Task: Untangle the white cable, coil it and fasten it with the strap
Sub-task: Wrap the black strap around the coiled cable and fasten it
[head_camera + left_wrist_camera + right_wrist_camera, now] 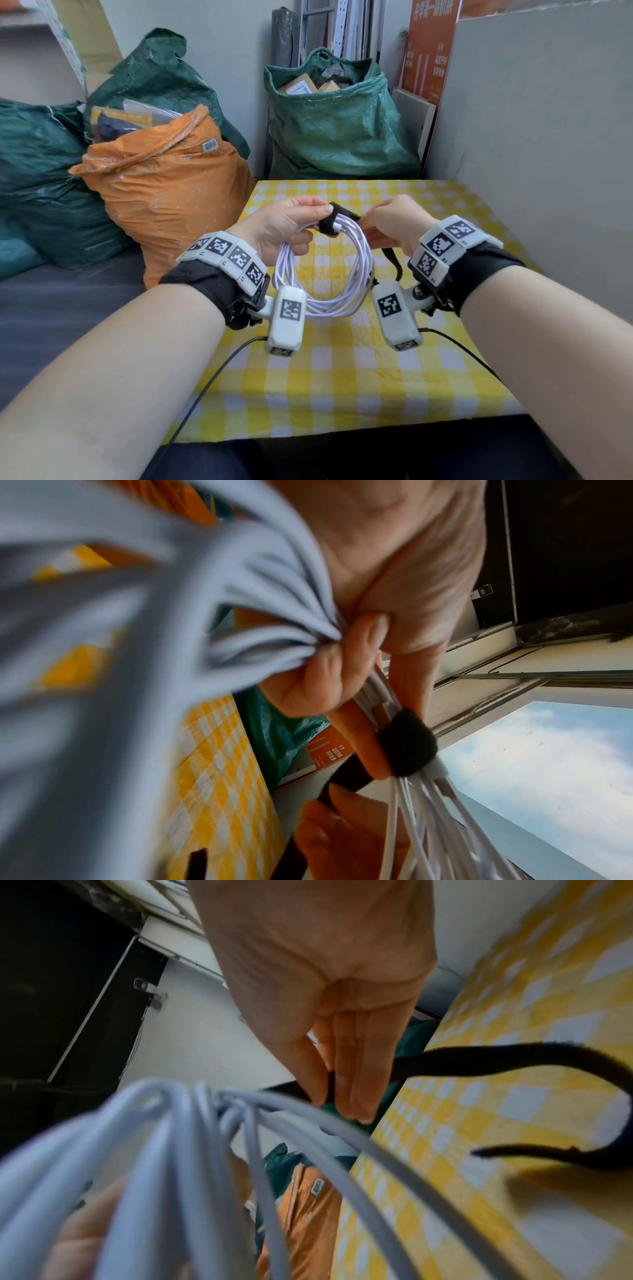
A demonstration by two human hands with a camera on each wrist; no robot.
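We see both hands raised above the table (342,377) with its yellow-and-white checked cloth, and the white cable (322,274) hangs between them already wound into a round coil of several loops, clear of the cloth. The left hand (277,226) grips the top of the coil, fingers curled round the bunched strands, thumb on top; in the left wrist view the fingers (318,674) squeeze the strands together just beside the wrap. The black strap (329,222) is looped round the bundle at the top of the coil, right beside the left fingertips (it reads as a fuzzy black band there). The right hand (394,222) pinches the strap's free length between thumb and fingers, other fingers loosely curled; the right wrist view shows the fingertips (356,1096) closed on the black band, with the rest of the strap trailing off in a curve over the checked cloth, its end loose. We cannot tell whether the wrap is already stuck down on itself. Marker-covered bands sit on both wrists. Behind the table stand an orange sack (164,192) to the left and a green sack (335,130) with boxes inside; more green sacks lie further left. A grey board (548,120) leans at the right.
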